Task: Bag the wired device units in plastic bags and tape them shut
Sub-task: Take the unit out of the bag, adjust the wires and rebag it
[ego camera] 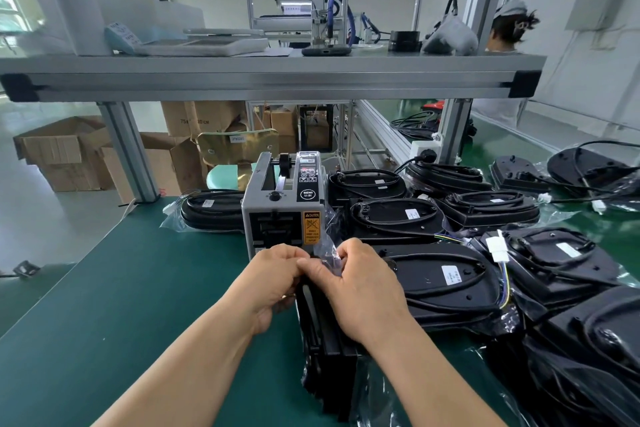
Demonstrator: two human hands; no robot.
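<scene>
A black wired device unit [325,343] stands on edge on the green mat, inside a clear plastic bag [329,255]. My left hand [273,274] and my right hand [360,284] meet over its top end, fingers pinched on the bunched bag mouth. Both hands are just in front of the grey tape dispenser [284,204]. Whether a tape piece is between the fingers is hidden. Several more black units with coiled cables [446,284] lie to the right, some in bags.
One bagged unit [211,210] lies left of the dispenser. A metal shelf frame [270,78] spans overhead, its post [128,152] at the mat's far left corner. Cardboard boxes [65,152] stand on the floor beyond. A person [509,28] works at the far right.
</scene>
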